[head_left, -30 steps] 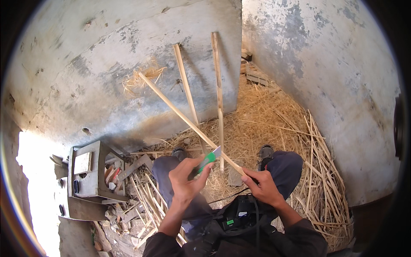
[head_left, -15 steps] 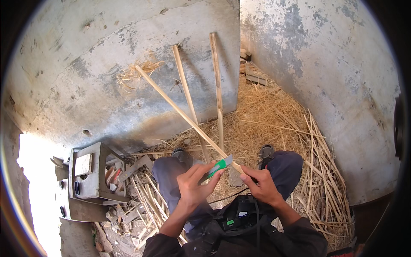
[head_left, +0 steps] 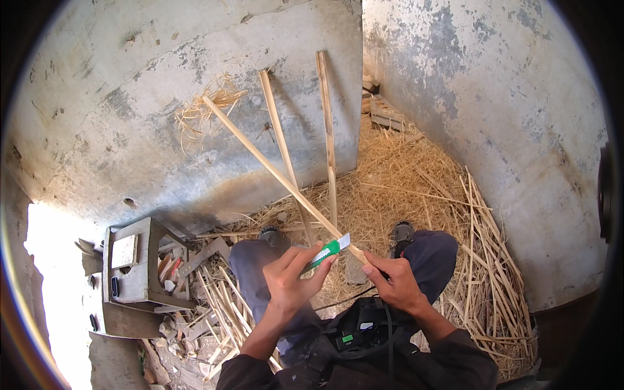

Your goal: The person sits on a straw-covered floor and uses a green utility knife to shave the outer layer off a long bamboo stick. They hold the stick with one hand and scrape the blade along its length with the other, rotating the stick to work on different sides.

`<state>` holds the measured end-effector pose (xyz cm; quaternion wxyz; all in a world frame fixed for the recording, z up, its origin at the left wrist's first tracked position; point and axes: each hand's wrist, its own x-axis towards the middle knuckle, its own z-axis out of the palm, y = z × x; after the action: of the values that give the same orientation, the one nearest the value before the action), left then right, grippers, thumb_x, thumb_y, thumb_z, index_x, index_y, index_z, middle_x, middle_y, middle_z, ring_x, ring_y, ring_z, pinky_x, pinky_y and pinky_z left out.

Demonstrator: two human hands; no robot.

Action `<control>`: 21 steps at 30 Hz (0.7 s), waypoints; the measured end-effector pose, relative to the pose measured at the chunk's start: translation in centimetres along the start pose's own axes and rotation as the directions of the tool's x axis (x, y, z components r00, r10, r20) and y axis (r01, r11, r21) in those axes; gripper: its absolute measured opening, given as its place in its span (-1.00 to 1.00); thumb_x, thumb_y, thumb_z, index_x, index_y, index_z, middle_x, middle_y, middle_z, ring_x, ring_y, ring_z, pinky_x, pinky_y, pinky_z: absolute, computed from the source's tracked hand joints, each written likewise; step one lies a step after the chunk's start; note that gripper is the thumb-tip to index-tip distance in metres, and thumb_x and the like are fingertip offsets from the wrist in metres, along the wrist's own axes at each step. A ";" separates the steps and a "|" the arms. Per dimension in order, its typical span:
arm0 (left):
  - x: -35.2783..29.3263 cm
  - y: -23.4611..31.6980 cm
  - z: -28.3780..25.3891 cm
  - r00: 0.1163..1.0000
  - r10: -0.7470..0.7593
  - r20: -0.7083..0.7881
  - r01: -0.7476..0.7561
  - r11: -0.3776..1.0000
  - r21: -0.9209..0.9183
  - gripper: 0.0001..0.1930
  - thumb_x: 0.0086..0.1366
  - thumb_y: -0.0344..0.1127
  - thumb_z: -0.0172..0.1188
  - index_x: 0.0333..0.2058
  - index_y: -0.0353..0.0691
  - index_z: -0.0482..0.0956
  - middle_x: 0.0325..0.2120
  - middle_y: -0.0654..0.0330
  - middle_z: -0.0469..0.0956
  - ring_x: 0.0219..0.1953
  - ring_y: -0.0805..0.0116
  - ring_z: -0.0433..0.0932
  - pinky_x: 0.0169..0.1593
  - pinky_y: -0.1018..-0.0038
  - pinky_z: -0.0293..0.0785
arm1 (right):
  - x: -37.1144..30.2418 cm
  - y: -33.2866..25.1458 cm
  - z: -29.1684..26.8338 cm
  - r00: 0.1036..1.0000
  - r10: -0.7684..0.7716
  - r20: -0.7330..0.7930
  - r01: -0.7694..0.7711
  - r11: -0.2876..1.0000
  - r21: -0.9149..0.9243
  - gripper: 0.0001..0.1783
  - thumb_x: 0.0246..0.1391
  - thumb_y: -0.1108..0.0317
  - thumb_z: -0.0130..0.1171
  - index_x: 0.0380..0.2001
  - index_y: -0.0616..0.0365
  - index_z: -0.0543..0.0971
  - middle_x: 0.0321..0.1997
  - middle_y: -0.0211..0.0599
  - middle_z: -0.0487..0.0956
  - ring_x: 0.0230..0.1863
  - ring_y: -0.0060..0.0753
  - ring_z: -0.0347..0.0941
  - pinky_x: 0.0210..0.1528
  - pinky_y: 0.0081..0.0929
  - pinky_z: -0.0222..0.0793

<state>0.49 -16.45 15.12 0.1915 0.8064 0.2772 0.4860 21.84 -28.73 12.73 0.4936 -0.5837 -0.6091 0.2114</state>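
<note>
The left hand (head_left: 289,281) has a green utility knife (head_left: 327,251) pinched between thumb and fingers, handle angled from lower left to upper right, so the blade aims up and right, away from that hand. The right hand (head_left: 398,283), just beside it on the right, is pinching the near end of a pale wooden strip (head_left: 268,164). The strip's long axis runs on a diagonal, from the right hand up and left, past the blade and out ahead of the left hand. The blade lies across it just short of the right hand's fingertips; can't tell how deep it bites, if at all. Way out at the far end there's a tuft of curly shavings (head_left: 211,107). Beyond both hands, two slats (head_left: 279,127) lean on the wall (head_left: 162,149). Loose strips (head_left: 491,279) are piled right of the right hand.
</note>
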 end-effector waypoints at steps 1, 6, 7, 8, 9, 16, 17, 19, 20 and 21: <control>-0.1 0.0 0.0 1.000 -0.003 -0.006 0.003 1.000 0.006 -0.70 0.15 -0.43 0.65 -0.14 -0.32 0.83 -0.39 0.08 0.77 -0.45 0.34 0.74 -0.37 0.49 0.60 | 0.1 -0.1 0.0 1.000 0.013 0.005 -0.013 1.000 0.004 -0.57 0.43 0.33 0.30 0.23 0.38 0.66 -0.45 0.08 0.64 -0.52 -0.20 0.60 -0.39 -0.30 0.44; 0.9 -3.9 -0.9 0.940 -0.025 -0.340 0.085 0.983 0.163 -0.75 0.23 -0.36 0.63 -0.16 -0.31 0.82 -0.39 0.10 0.79 -0.47 0.41 0.70 -0.41 0.44 0.59 | -1.0 0.0 0.0 0.996 0.044 0.073 -0.043 0.999 -0.015 -0.58 0.42 0.32 0.31 0.21 0.37 0.68 -0.45 0.10 0.65 -0.52 -0.22 0.60 -0.40 -0.29 0.44; 2.2 -5.1 -2.5 0.920 -0.148 -0.364 0.211 0.967 0.140 -0.76 0.26 -0.36 0.61 -0.16 -0.32 0.82 -0.37 0.08 0.80 -0.44 0.42 0.72 -0.39 0.45 0.60 | -1.9 0.2 0.4 0.995 0.069 0.066 -0.070 0.997 0.025 -0.58 0.41 0.32 0.32 0.21 0.37 0.68 -0.44 0.10 0.66 -0.52 -0.24 0.60 -0.39 -0.30 0.44; 2.9 -6.0 -3.6 0.876 -0.279 -0.393 0.344 0.933 0.107 -0.77 0.28 -0.37 0.60 -0.15 -0.34 0.81 -0.36 0.06 0.81 -0.41 0.43 0.73 -0.36 0.45 0.61 | -2.9 0.3 0.6 0.993 0.093 0.073 -0.097 0.994 0.055 -0.58 0.41 0.32 0.32 0.20 0.37 0.68 -0.43 0.11 0.66 -0.51 -0.26 0.61 -0.38 -0.31 0.45; 2.9 -6.0 -3.7 0.897 -0.245 -0.367 0.312 0.941 0.134 -0.76 0.28 -0.37 0.60 -0.15 -0.34 0.81 -0.35 0.04 0.81 -0.40 0.40 0.74 -0.34 0.45 0.62 | -3.4 0.3 0.6 0.990 0.118 0.080 -0.125 0.989 0.084 -0.58 0.41 0.32 0.33 0.20 0.37 0.68 -0.42 0.11 0.67 -0.50 -0.28 0.61 -0.38 -0.32 0.46; 1.3 -4.1 -3.1 0.968 -0.123 -0.220 0.152 0.981 0.121 -0.74 0.24 -0.36 0.61 -0.14 -0.34 0.82 -0.38 0.07 0.80 -0.39 0.45 0.69 -0.26 0.51 0.56 | -1.8 -0.4 -0.9 0.974 0.194 0.117 -0.197 0.980 0.011 -0.56 0.40 0.32 0.34 0.21 0.38 0.67 -0.36 0.08 0.73 -0.44 -0.35 0.64 -0.30 -0.40 0.51; 1.2 -4.0 -2.9 0.970 -0.121 -0.210 0.144 0.985 0.100 -0.74 0.24 -0.36 0.62 -0.15 -0.34 0.82 -0.37 0.07 0.80 -0.37 0.44 0.71 -0.25 0.51 0.58 | -1.8 -0.5 -1.0 0.975 0.189 0.115 -0.193 0.981 0.022 -0.57 0.40 0.32 0.34 0.21 0.39 0.67 -0.36 0.08 0.73 -0.44 -0.35 0.64 -0.31 -0.40 0.51; 1.1 -3.4 -2.6 0.980 -0.107 -0.169 0.121 0.990 0.072 -0.72 0.22 -0.37 0.63 -0.14 -0.35 0.81 -0.33 0.05 0.81 -0.30 0.36 0.79 -0.18 0.49 0.65 | -1.7 -0.7 -1.2 0.975 0.187 0.119 -0.192 0.981 0.032 -0.57 0.40 0.33 0.33 0.21 0.39 0.67 -0.36 0.08 0.73 -0.44 -0.36 0.64 -0.31 -0.40 0.51; 1.1 -3.0 -2.5 0.982 -0.105 -0.156 0.116 0.991 0.063 -0.72 0.22 -0.37 0.63 -0.14 -0.34 0.81 -0.32 0.04 0.82 -0.30 0.34 0.80 -0.19 0.49 0.65 | -1.7 -0.8 -1.2 0.974 0.189 0.125 -0.195 0.980 0.033 -0.57 0.40 0.34 0.33 0.21 0.40 0.67 -0.36 0.07 0.73 -0.44 -0.36 0.65 -0.31 -0.40 0.51; 1.1 -2.7 -2.3 0.984 -0.102 -0.143 0.111 0.992 0.053 -0.71 0.21 -0.38 0.64 -0.13 -0.34 0.81 -0.31 0.03 0.82 -0.30 0.33 0.80 -0.19 0.48 0.65 | -1.6 -0.8 -1.2 0.973 0.192 0.131 -0.198 0.980 0.034 -0.57 0.40 0.34 0.33 0.20 0.40 0.67 -0.35 0.07 0.73 -0.44 -0.35 0.65 -0.31 -0.40 0.51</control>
<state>-1.83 -13.57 15.37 0.1727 0.7597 0.3474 0.5219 22.19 -30.80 13.33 0.4441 -0.6145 -0.5738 0.3098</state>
